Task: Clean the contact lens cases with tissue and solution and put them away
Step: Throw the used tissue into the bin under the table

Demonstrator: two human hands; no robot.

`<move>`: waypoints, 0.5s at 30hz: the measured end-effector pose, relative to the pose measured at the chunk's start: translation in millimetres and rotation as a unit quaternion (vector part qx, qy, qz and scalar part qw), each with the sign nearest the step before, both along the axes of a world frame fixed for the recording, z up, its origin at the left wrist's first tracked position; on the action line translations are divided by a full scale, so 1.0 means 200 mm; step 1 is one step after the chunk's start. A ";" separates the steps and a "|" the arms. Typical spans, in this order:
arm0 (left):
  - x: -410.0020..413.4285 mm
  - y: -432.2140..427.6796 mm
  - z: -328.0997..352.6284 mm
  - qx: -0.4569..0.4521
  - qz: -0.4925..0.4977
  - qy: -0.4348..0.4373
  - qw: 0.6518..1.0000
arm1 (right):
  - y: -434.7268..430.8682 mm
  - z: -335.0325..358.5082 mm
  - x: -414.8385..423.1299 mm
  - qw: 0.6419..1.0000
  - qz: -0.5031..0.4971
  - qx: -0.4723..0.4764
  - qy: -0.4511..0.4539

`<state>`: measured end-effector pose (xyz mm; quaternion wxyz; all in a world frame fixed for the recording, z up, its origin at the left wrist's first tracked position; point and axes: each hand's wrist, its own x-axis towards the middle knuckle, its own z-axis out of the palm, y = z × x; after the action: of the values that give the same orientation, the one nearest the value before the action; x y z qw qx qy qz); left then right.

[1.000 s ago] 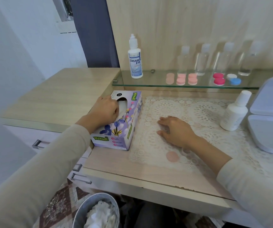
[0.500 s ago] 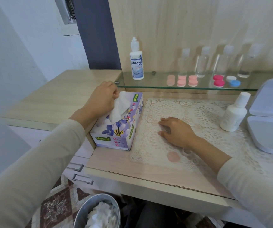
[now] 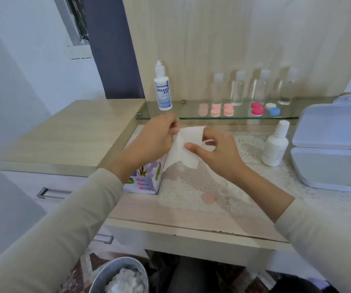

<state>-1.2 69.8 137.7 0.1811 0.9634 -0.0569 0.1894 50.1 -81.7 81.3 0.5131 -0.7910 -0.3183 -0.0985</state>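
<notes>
A white tissue (image 3: 182, 148) hangs in the air above the lace mat, held by both hands. My left hand (image 3: 153, 140) pinches its upper left edge and my right hand (image 3: 217, 151) pinches its right side. The purple tissue box (image 3: 149, 178) stands below my left hand, partly hidden by it. A pale pink lens case cap (image 3: 208, 197) lies on the mat (image 3: 248, 146) near the front. Several lens cases, pale pink (image 3: 215, 109), deep pink (image 3: 257, 108) and white-blue (image 3: 273, 108), sit on the glass shelf (image 3: 187, 116). The solution bottle (image 3: 163, 89) stands at the shelf's left end.
A white bottle (image 3: 275, 144) stands on the mat to the right, beside an open grey box (image 3: 328, 157). Several clear bottles (image 3: 238, 87) line the back of the shelf. A metal bin (image 3: 119, 275) with used tissues sits on the floor below the desk edge.
My left hand pulled a tissue out of the box and lifted it. My right hand rose from the mat and took hold of the tissue's other side.
</notes>
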 end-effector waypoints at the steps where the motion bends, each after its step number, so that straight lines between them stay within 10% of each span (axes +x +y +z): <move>1: -0.01 -0.03 -0.01 -0.006 -0.007 -0.004 1.000 | -0.01 0.00 -0.01 1.000 0.002 0.017 0.011; 7: -0.03 -0.09 -0.14 -0.084 -0.035 -0.016 0.996 | -0.16 -0.03 -0.06 0.984 0.012 0.094 0.151; 15: -0.06 -0.15 -0.23 -0.082 -0.081 0.003 0.993 | -0.30 -0.07 -0.09 0.993 -0.013 0.057 0.100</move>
<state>-12.4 39.2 92.1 0.2743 0.9381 -0.1183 0.1754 31.2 -140.7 67.6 0.5856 -0.7702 -0.2488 -0.0432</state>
